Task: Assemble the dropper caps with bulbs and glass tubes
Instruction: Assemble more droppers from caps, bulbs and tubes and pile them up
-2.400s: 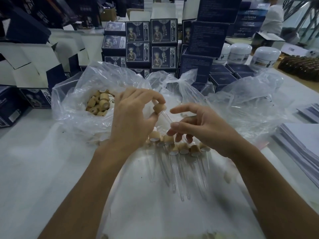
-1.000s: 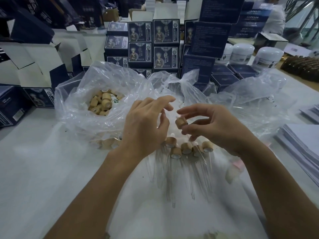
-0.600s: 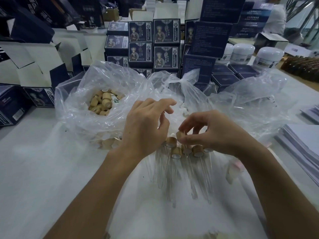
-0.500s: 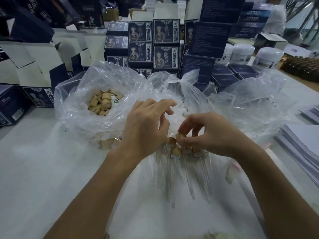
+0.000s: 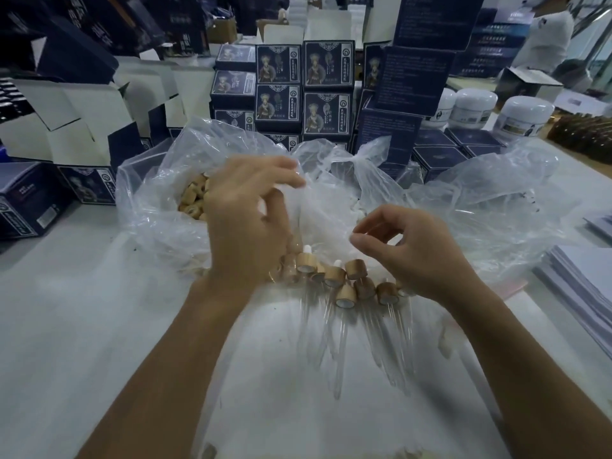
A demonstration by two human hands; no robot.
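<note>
Left hand [image 5: 245, 223] raised over the clear plastic bag [image 5: 159, 207], fingers loosely bent and spread, holding nothing that shows. Right hand [image 5: 414, 250] just to its right, thumb and forefinger brought close together in a loose curl; whether anything is pinched there cannot be told. Finished droppers [image 5: 344, 286] in a heap on the plastic sheet [image 5: 298, 409] just below and between both hands, wooden caps toward the bags, glass tubes [image 5: 337, 342] pointing toward the body. None touched by either hand. Loose wooden caps [image 5: 193, 200] inside the bag, just left of the left hand's knuckles. Behind, on the bench [image 5: 66, 309]: stacked dark blue boxes [image 5: 326, 84], white jars [image 5: 526, 115] at the right, a pile of paper sheets [image 5: 583, 279] at the right edge.
</note>
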